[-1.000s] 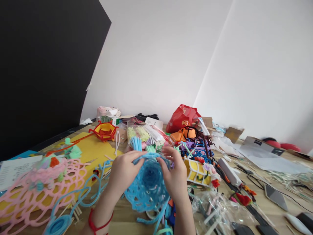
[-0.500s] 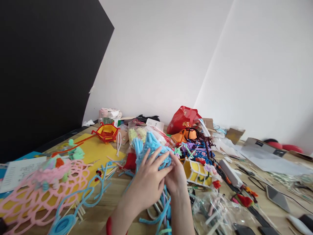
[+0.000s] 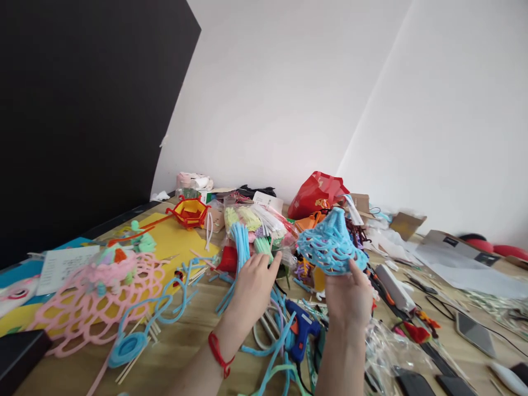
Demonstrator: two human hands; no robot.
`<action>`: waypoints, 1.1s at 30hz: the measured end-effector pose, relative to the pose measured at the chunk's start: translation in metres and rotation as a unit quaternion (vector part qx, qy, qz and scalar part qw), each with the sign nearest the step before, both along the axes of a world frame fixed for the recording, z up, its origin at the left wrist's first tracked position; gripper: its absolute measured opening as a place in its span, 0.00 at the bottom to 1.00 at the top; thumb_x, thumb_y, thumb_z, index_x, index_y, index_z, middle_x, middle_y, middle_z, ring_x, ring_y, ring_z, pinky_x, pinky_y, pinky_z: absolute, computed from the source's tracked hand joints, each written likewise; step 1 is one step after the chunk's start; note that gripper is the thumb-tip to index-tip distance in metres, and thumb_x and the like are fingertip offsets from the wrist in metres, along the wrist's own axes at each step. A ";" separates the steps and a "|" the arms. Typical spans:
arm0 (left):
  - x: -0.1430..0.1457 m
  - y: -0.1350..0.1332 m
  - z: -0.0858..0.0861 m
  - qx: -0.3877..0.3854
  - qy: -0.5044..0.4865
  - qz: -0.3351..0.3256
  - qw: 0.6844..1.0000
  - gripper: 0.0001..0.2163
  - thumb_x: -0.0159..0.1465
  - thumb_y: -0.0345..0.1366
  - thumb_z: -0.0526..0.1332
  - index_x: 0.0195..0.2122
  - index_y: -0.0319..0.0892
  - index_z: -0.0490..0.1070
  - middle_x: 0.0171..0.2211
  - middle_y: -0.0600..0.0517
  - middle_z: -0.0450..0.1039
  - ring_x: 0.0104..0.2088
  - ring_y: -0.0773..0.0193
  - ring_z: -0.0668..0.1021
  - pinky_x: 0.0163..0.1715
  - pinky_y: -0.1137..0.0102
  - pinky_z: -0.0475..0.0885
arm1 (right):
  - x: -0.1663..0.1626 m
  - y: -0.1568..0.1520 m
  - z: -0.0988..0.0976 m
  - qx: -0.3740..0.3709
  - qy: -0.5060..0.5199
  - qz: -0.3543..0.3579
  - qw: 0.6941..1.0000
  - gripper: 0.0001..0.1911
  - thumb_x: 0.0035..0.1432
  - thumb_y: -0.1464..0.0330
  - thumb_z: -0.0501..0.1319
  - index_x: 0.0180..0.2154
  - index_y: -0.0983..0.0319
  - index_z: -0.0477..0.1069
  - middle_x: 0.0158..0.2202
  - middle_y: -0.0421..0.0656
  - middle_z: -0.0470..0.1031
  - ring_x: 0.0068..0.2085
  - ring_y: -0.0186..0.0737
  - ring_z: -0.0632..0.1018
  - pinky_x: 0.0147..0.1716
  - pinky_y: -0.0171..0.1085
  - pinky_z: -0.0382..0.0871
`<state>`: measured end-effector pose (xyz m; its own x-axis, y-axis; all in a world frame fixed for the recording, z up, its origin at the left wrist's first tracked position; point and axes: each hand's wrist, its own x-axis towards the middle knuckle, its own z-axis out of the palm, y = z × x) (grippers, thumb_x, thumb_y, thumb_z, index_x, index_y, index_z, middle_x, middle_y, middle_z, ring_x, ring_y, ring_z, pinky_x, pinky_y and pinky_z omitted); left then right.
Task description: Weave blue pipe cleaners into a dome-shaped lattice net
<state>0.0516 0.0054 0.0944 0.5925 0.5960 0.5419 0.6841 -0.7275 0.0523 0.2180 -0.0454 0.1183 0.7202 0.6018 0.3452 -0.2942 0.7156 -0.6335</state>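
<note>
My right hand (image 3: pixel 348 300) holds up a light-blue woven pipe-cleaner piece (image 3: pixel 330 247), wide and netted below with a narrow peak on top. It is gripped by its lower edge, thumb at the right side. My left hand (image 3: pixel 256 280) is apart from it, thumb away from the fingers and nothing visible in it. Its fingertips are by a bundle of pale green pipe cleaners (image 3: pixel 263 245); whether they touch is unclear. Beside these stands a bundle of blue pipe cleaners (image 3: pixel 240 242). Between my forearms lies a blue glue gun (image 3: pixel 303 330) among loose blue stems.
On the left lies a pink looped net (image 3: pixel 82 319) with a coiled blue pipe cleaner (image 3: pixel 127 349) near it. Behind are a red-and-yellow basket shape (image 3: pixel 188 213) and a red bag (image 3: pixel 317 192). On the right are a white power strip (image 3: pixel 395 287) and a phone (image 3: pixel 474 333).
My hands have parted. My right hand has carried the blue woven piece right and upward; my left hand has let go of it. The glue gun has come into view between my arms.
</note>
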 end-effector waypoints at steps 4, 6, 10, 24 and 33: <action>-0.005 0.000 -0.001 -0.034 0.032 0.016 0.999 0.11 0.60 0.23 0.51 0.38 0.37 0.71 0.33 0.44 0.74 0.38 0.52 0.77 0.35 0.60 0.72 | -0.014 -0.009 0.011 -0.011 0.030 0.093 0.995 0.14 0.59 0.67 0.55 0.45 0.57 0.73 0.48 0.43 0.76 0.51 0.42 0.75 0.52 0.48 0.67; -0.011 -0.001 -0.005 -0.037 0.047 0.005 0.998 0.10 0.59 0.22 0.52 0.34 0.37 0.71 0.32 0.43 0.75 0.37 0.51 0.77 0.35 0.60 0.72 | -0.024 -0.010 0.015 -0.020 0.031 0.125 0.991 0.15 0.60 0.65 0.53 0.46 0.57 0.72 0.50 0.43 0.75 0.52 0.43 0.73 0.53 0.50 0.65; -0.030 -0.001 -0.018 -0.091 0.115 0.010 0.989 0.12 0.56 0.18 0.52 0.34 0.35 0.71 0.27 0.42 0.76 0.32 0.50 0.80 0.29 0.61 0.72 | -0.041 -0.004 0.011 -0.008 0.038 0.157 0.987 0.16 0.61 0.64 0.52 0.49 0.56 0.71 0.54 0.41 0.71 0.56 0.41 0.70 0.56 0.50 0.61; -0.074 -0.003 -0.068 -0.152 0.148 0.074 0.975 0.11 0.55 0.20 0.53 0.27 0.33 0.75 0.26 0.36 0.77 0.32 0.48 0.81 0.31 0.62 0.71 | -0.064 0.013 -0.138 -0.184 0.095 0.316 0.926 0.12 0.57 0.64 0.57 0.43 0.56 0.74 0.41 0.42 0.80 0.45 0.40 0.78 0.50 0.45 0.68; -0.083 -0.006 -0.081 -0.153 0.092 0.105 0.978 0.11 0.61 0.34 0.54 0.37 0.35 0.72 0.33 0.39 0.78 0.35 0.49 0.80 0.32 0.63 0.71 | -0.063 0.009 -0.159 -0.195 0.105 0.307 0.925 0.13 0.56 0.62 0.57 0.42 0.57 0.74 0.41 0.41 0.80 0.45 0.40 0.78 0.50 0.43 0.68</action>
